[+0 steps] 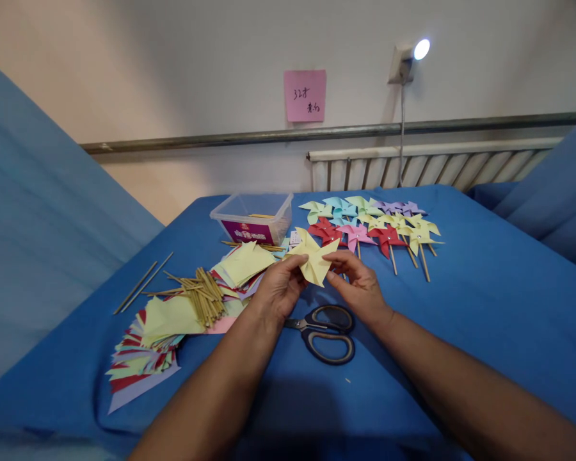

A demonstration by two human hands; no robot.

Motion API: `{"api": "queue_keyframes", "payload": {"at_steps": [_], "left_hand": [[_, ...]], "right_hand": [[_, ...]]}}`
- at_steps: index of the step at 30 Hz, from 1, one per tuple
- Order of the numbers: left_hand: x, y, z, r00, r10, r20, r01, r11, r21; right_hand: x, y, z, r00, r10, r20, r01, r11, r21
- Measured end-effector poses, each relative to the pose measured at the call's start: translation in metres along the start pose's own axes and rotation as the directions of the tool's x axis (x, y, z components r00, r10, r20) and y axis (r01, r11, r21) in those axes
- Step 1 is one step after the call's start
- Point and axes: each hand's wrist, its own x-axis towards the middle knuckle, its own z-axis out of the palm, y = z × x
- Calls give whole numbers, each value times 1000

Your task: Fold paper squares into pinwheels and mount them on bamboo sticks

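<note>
Both my hands hold a folded yellow paper pinwheel head above the blue table. My left hand pinches its left side with closed fingers. My right hand pinches its right edge. Black-handled scissors lie on the cloth just below my hands. To the left sit stacks of coloured paper squares and a heap of thin wooden sticks.
Several finished pinwheels on sticks lie at the back right. A clear plastic box stands behind the paper. More cut paper fans out at the left front. Two loose sticks lie at far left. A radiator and wall stand behind.
</note>
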Motion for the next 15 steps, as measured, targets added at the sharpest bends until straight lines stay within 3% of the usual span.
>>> {"api": "queue_keyframes", "payload": {"at_steps": [3,8,15], "left_hand": [[0,-2,0,1000,13,26,-14,999,34],[-3,-8,4,998,25,59,-30,996,81],[1,-16,-2,998,10,65,-23,979,203]], "right_hand": [[0,-1,0,1000,8,14,-8,999,-50],[2,1,1,989,132,-72,-131,991,20],[3,4,2,972,170,-161,-176,984,-25]]}}
